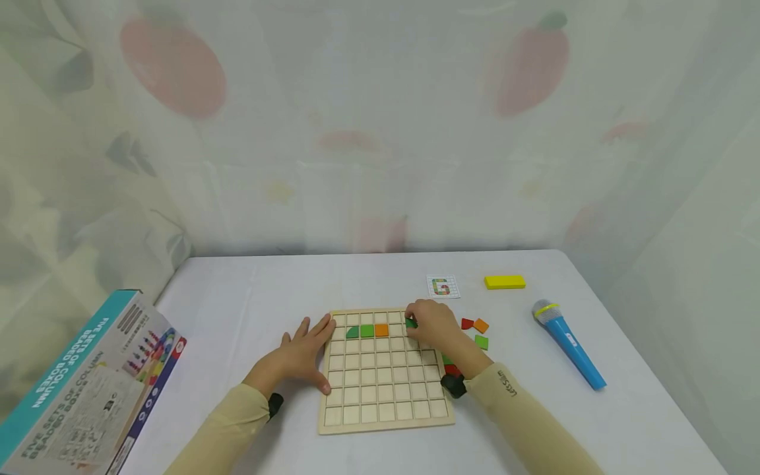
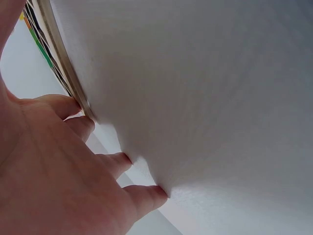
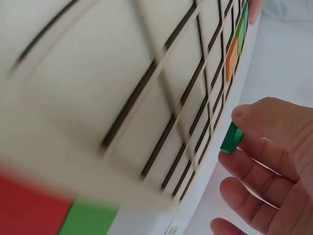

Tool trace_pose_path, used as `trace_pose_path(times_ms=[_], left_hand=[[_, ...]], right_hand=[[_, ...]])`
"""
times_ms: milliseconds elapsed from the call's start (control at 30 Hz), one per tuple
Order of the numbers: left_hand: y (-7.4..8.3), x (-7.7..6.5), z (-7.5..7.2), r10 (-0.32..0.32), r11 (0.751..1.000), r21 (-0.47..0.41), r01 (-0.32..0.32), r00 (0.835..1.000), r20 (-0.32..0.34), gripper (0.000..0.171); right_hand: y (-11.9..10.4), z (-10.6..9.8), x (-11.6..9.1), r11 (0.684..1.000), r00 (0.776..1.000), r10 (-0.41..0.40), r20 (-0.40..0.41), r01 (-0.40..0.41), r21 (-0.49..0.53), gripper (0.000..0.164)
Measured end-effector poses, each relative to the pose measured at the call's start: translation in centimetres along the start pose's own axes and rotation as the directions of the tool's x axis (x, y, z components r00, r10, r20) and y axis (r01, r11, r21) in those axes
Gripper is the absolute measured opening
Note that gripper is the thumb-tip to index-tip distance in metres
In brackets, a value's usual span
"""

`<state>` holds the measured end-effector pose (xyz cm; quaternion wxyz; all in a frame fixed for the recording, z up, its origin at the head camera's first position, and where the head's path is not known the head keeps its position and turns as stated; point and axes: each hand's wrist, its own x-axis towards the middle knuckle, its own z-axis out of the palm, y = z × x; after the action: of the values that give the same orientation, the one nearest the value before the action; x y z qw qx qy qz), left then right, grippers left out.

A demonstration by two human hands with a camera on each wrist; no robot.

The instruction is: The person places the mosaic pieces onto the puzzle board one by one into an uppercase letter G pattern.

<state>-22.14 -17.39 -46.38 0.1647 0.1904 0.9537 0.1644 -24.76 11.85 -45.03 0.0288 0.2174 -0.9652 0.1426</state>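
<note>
A wooden grid board (image 1: 386,413) lies flat on the white table. In its second row from the back sit a dark green tile with a rounded corner (image 1: 353,332), a light green square tile (image 1: 367,331) and an orange square tile (image 1: 382,330). My left hand (image 1: 297,359) has its fingers spread, with thumb and fingertips touching the board's left edge. Over the back right of the board, my right hand (image 1: 438,326) pinches a dark green tile (image 3: 232,138) between thumb and index finger; the other fingers are loosely bent.
Loose red tiles (image 1: 467,324), an orange tile (image 1: 481,326) and green tiles (image 1: 481,342) lie right of the board. Behind are a pattern card (image 1: 443,286) and a yellow block (image 1: 505,282). A blue toy microphone (image 1: 572,349) lies far right; a printed box (image 1: 89,389) stands left.
</note>
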Motion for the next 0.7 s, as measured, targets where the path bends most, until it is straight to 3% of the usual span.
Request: trace_pose_path(times_ms=[133, 400, 700], left_hand=[[0.0, 0.0, 0.0, -0.001, 1.0, -0.004, 0.001, 1.0, 0.003, 0.132], [0.3, -0.2, -0.1, 0.004, 1.0, -0.016, -0.004, 1.0, 0.012, 0.131], [0.1, -0.1, -0.1, 0.004, 1.0, -0.003, -0.004, 1.0, 0.003, 0.131]], right_hand=[[-1.2, 0.7, 0.9, 1.0, 1.0, -0.025, 0.016, 0.025, -0.012, 0.016], [-2.4, 1.4, 1.2, 0.999, 0.997, 0.012, 0.079, -0.009, -0.043, 0.015], [-2.9, 1.4, 1.4, 0.998, 0.996, 0.037, 0.075, -0.033, -0.059, 0.016]])
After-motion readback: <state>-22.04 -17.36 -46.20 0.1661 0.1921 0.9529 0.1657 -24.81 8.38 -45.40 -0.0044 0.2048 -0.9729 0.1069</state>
